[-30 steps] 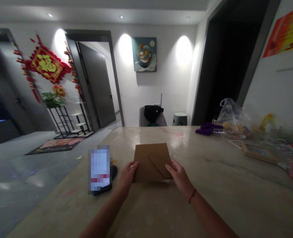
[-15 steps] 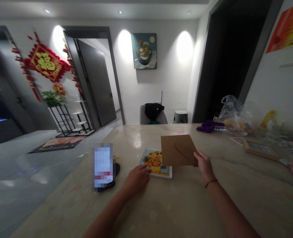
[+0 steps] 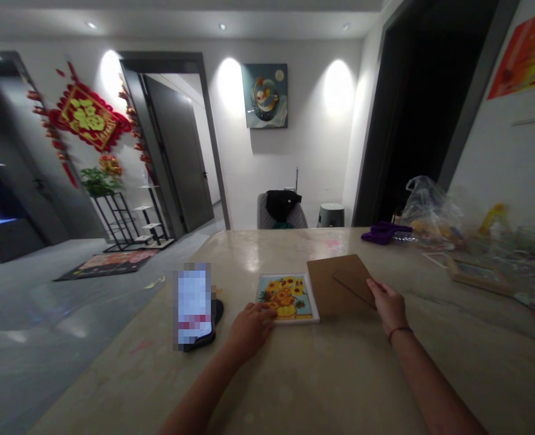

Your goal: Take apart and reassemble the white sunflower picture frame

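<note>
"What's the left hand (image 3: 252, 328) doing?"

"It rests on the near left corner of the sunflower picture (image 3: 290, 293). Its fingers are close together and bent a bit. I can't tell if they grip the edge or just lie on it."

"So where's the picture?"

"On the bench (image 3: 272, 386), face up, ahead of the left hand and a little to its right. That puts it between the two hands. It has yellow flowers and a white rim."

"And the right hand (image 3: 389, 304)?"

"That one pinches the right edge of a brown board (image 3: 340, 284). The board sticks out to the left of that hand, right beside the picture. I can't see if they touch."

"Is that a band (image 3: 400, 331) on the right wrist?"

"Yes, a thin one."

"What's left of the left hand?"

"A bright screen (image 3: 194, 305), all blurry. It's near the hand, but apart from it."

"And past the right hand?"

"Off to its right lies a wooden frame (image 3: 473, 285). Farther ahead of it is a purple cloth (image 3: 380, 233), next to a clear plastic bag (image 3: 430, 205)."
</note>
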Tool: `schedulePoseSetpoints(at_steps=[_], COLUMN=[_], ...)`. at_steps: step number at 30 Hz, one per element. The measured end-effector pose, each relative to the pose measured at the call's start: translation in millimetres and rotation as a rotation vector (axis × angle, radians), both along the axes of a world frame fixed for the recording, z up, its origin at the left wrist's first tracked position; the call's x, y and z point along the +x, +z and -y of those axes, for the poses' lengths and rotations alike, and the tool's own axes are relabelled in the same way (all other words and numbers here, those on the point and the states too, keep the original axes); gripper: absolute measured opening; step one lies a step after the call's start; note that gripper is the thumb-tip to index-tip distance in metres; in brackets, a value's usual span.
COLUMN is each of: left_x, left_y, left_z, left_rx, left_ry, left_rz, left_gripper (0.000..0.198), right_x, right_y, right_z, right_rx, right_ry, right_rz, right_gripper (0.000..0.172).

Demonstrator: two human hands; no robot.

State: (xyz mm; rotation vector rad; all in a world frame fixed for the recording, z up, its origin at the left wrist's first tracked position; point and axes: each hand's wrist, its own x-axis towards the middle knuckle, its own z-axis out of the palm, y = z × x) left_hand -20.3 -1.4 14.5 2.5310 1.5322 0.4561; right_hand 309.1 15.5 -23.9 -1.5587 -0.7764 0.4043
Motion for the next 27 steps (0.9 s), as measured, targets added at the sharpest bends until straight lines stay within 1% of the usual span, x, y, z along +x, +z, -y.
schedulePoseSetpoints(at_steps=[4, 10, 12, 14, 16, 17, 18, 19, 21, 22, 24, 26, 27], left_x=[0, 1, 1, 0, -1, -1, -2, -2, -2, -1, 1, 3, 4], left_y=[2.2, 3.3, 3.6, 4.1, 4.5, 4.5, 4.2, 3.5, 1.1, -0.4, -3.6, -6.0, -6.5], left_z=[2, 1, 0, -2, -3, -3, -3, -3, -3, -3, -2, -2, -2], left_rx=[0.001, -0.007, -0.001, 0.019, 0.061, 0.082, 0.096, 0.098, 0.059, 0.027, -0.032, -0.055, -0.052], left_ry=[0.010, 0.018, 0.034, 0.067, 0.117, 0.148, 0.178, 0.207, 0.241, 0.245, 0.239, 0.222, 0.212], left_rz=[0.012, 0.022, 0.018, 0.013, 0.025, 0.034, 0.042, 0.046, 0.042, 0.043, 0.054, 0.074, 0.083], left_gripper=[0.028, 0.027, 0.027, 0.026, 0.027, 0.027, 0.028, 0.028, 0.027, 0.026, 0.024, 0.023, 0.023], right_x=[6, 12, 11, 6, -5, -13, -22, -33, -58, -71, -95, -113, -118], right_y=[-6.0, -14.3, -12.0, -6.2, 1.3, 4.6, 7.3, 9.1, 9.3, 7.9, 2.9, -2.8, -5.3], right_z=[-1, 0, 3, 6, 10, 11, 11, 12, 13, 14, 16, 20, 21], right_rx=[-0.050, -0.180, -0.242, -0.293, -0.291, -0.260, -0.215, -0.154, -0.024, 0.005, 0.002, -0.055, -0.081], right_ry=[-0.024, -0.045, -0.082, -0.157, -0.220, -0.218, -0.185, -0.120, 0.082, 0.184, 0.387, 0.499, 0.521], right_rz=[0.097, 0.247, 0.312, 0.442, 0.598, 0.656, 0.703, 0.750, 0.831, 0.861, 0.925, 0.958, 0.965], right_gripper=[0.053, 0.047, 0.045, 0.044, 0.043, 0.042, 0.041, 0.041, 0.039, 0.039, 0.036, 0.036, 0.038])
